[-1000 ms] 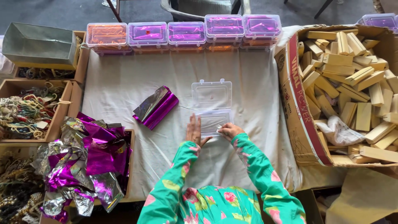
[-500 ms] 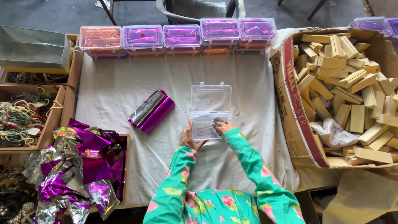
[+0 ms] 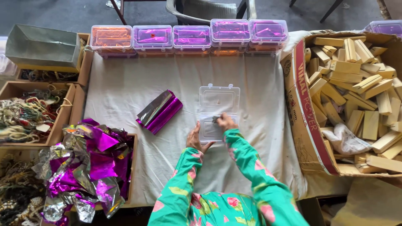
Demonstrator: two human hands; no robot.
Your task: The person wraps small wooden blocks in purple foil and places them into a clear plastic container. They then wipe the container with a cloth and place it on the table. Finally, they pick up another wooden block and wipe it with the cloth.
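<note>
Pinching small dark piece, right hand [image 3: 226, 121] over clear box [image 3: 218, 111]; left hand [image 3: 195, 140] fingers flat, steadying box.

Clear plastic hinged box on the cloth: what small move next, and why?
Probably reach for the folded purple foil sheet: the clear plastic hinged box lies open and looks empty, left hand steadying its near edge, right hand inside, while the finished lidded boxes behind hold purple foil.
</note>
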